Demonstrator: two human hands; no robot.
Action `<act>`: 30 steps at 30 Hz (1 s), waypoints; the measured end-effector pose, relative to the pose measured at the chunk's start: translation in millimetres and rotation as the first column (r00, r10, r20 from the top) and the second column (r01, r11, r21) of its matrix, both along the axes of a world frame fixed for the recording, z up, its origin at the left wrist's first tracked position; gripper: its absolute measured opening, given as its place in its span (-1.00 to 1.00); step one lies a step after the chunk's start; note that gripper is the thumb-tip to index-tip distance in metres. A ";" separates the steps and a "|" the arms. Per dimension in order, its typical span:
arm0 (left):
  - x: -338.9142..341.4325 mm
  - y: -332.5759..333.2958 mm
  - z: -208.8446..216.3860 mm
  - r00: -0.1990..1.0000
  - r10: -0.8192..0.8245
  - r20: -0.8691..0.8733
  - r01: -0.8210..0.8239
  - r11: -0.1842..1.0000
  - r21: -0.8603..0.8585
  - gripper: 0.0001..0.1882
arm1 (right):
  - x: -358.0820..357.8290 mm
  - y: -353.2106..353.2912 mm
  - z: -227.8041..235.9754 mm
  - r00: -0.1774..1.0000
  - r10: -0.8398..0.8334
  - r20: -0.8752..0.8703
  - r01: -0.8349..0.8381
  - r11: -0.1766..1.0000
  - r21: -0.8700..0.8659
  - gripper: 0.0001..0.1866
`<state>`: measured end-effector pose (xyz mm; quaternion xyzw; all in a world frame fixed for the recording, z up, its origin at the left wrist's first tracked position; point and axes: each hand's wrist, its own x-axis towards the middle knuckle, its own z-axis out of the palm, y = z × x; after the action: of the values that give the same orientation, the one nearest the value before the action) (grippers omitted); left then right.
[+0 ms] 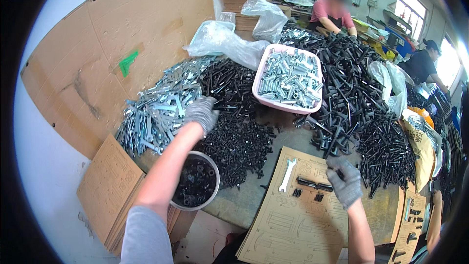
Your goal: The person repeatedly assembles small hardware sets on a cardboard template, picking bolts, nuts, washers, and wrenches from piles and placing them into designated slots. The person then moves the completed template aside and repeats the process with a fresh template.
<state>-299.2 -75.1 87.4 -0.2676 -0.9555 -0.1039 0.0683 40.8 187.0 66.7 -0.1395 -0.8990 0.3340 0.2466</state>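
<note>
My left hand [201, 113], in a grey glove, is over the border between a heap of silver wrenches [161, 112] and heaps of black bolts [234, 142]. Its fingers are bent together, and whatever they hold is hidden. Over the right side of a printed cardboard sheet [298, 225] is my gloved right hand [346, 181], its fingers curled; I cannot make out what is in them. Beside it on the sheet lie long black bolts [312, 184], short black bolts [318, 197] and a silver open-ended wrench [288, 175].
A pink tub [258, 93] holds silver tubes. Below my left forearm stands a round bucket [216, 186] with black parts. Black metal parts [347, 78] heap up at right. Cardboard sheets [110, 190] are stacked at left. Two people work farther back; another person's arm [435, 220] shows at right.
</note>
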 end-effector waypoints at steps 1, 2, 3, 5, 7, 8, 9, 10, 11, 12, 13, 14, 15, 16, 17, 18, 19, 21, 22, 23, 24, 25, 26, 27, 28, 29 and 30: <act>-20.4 2.6 -4.6 1.000 0.009 -0.020 -0.009 1.000 -0.028 -0.48 | 13.9 3.1 -5.1 0.999 -0.037 -0.001 0.037 0.997 -0.071 -0.80; -39.3 5.6 -9.2 0.999 0.022 -0.041 -0.024 0.998 -0.058 -0.38 | 28.3 5.2 -11.9 0.998 -0.070 0.000 0.069 0.987 -0.144 -0.82; -63.6 7.3 -12.9 0.995 0.008 0.098 -0.001 0.998 -0.068 -0.27 | 40.9 6.2 -17.4 0.996 -0.075 0.040 0.081 0.977 -0.198 -0.84; -86.2 21.4 -18.4 0.996 -0.057 0.063 0.061 0.996 -0.070 -0.27 | 61.9 3.2 -19.1 0.994 -0.083 0.076 0.097 0.973 -0.208 -0.84; -94.7 46.3 -21.4 0.994 -0.084 0.070 0.091 0.991 -0.103 -0.27 | 85.3 0.8 -29.0 0.987 -0.132 0.092 0.152 0.951 -0.271 -0.84; -89.9 58.9 -24.8 0.999 -0.022 0.031 0.027 0.983 -0.181 -0.28 | 96.0 -1.5 -34.3 0.983 -0.163 0.089 0.183 0.933 -0.309 -0.84; -87.8 67.6 -26.8 1.000 0.012 0.010 -0.010 0.982 -0.189 -0.30 | 105.0 -3.7 -38.1 0.977 -0.193 0.086 0.212 0.911 -0.355 -0.84; -86.9 74.6 -29.9 0.999 0.047 -0.012 -0.048 0.979 -0.197 -0.32 | 111.2 -6.3 -39.9 0.974 -0.207 0.093 0.227 0.883 -0.410 -0.85; -89.2 82.1 -39.7 0.992 0.106 -0.062 -0.116 0.974 -0.196 -0.35 | 116.0 -10.2 -40.7 0.971 -0.219 0.100 0.240 0.853 -0.463 -0.85; -82.5 91.0 -40.5 0.991 0.123 -0.059 -0.130 0.981 -0.142 -0.40 | 121.1 -14.9 -39.3 0.965 -0.241 0.106 0.261 0.816 -0.516 -0.85; -84.4 88.3 -48.4 0.991 0.104 -0.084 -0.112 0.990 -0.089 -0.47 | 122.5 -20.2 -35.3 0.961 -0.251 0.114 0.274 0.821 -0.502 -0.85; -89.9 82.9 -54.7 0.990 0.087 -0.109 -0.092 0.995 -0.035 -0.52 | 126.6 -20.1 -35.4 0.961 -0.257 0.106 0.275 0.824 -0.495 -0.86; -91.1 79.2 -53.6 0.988 0.132 -0.078 -0.127 0.990 0.066 -0.55 | 132.2 -19.6 -36.0 0.960 -0.262 0.102 0.278 0.827 -0.489 -0.86; -109.1 63.3 -66.1 0.989 0.093 -0.116 -0.062 0.967 0.248 -0.61 | 135.8 -20.1 -37.0 0.962 -0.257 0.091 0.268 0.829 -0.490 -0.87; -120.8 53.3 -71.4 0.994 0.111 -0.006 -0.102 0.929 0.357 -0.64 | 137.5 -19.7 -36.4 0.965 -0.259 0.052 0.252 0.845 -0.471 -0.86; -128.3 41.4 -69.3 0.988 0.121 0.100 -0.154 0.876 0.458 -0.66 | 138.1 -19.4 -35.3 0.965 -0.258 0.055 0.251 0.834 -0.492 -0.86; -129.6 32.0 -65.9 0.930 0.070 0.361 -0.296 0.726 0.621 -0.73 | 139.0 -18.9 -33.1 0.963 -0.262 0.055 0.253 0.825 -0.506 -0.86; -124.9 10.4 -58.4 0.776 -0.146 0.614 -0.515 0.414 0.750 -0.83 | 137.7 -19.4 -30.3 0.968 -0.246 0.049 0.236 0.827 -0.510 -0.87; -111.1 6.7 -47.1 0.729 -0.257 0.635 -0.570 0.286 0.770 -0.88 | 135.3 -21.3 -26.2 0.979 -0.200 0.039 0.196 0.865 -0.462 -0.85; -96.4 4.0 -33.9 0.668 -0.301 0.680 -0.645 0.221 0.732 -0.86 | 129.7 -24.1 -19.0 0.988 -0.155 0.031 0.153 0.897 -0.414 -0.84; -65.7 2.8 -18.5 0.630 -0.502 0.592 -0.593 0.180 0.785 -0.77 | 124.6 -27.7 -11.2 0.993 -0.116 0.025 0.117 0.923 -0.367 -0.82; -39.1 5.2 -9.6 0.577 -0.563 0.591 -0.561 0.253 0.788 -0.72 | 115.1 -33.7 -0.7 0.997 -0.072 0.038 0.081 0.934 -0.349 -0.80; -10.4 8.9 -6.3 0.507 -0.617 0.602 -0.530 0.328 0.782 -0.68 | 107.1 -41.3 9.6 0.997 -0.032 0.064 0.051 0.941 -0.334 -0.79; 25.3 18.7 -4.8 0.377 -0.704 0.602 -0.509 0.386 0.769 -0.65 | 100.9 -40.2 -3.2 1.000 0.001 0.028 0.008 0.943 -0.332 -0.73; 62.4 22.2 -5.4 0.240 -0.758 0.607 -0.488 0.446 0.750 -0.62 | 95.8 -46.2 -5.3 1.000 0.007 0.010 -0.004 0.943 -0.332 -0.67; 98.2 21.0 -15.5 0.156 -0.755 0.637 -0.414 0.535 0.736 -0.63 | 88.4 -53.7 -8.0 1.000 0.028 -0.012 -0.031 0.942 -0.335 -0.61; 133.3 18.6 -27.4 0.070 -0.744 0.665 -0.341 0.609 0.716 -0.64 | 78.1 -65.7 0.7 1.000 0.021 -0.011 -0.024 0.945 -0.327 -0.54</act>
<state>-166.0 -56.5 59.9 -0.2239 -0.5369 -0.6431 -0.4981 118.9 121.3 67.4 -0.1671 -0.8316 0.4820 0.2196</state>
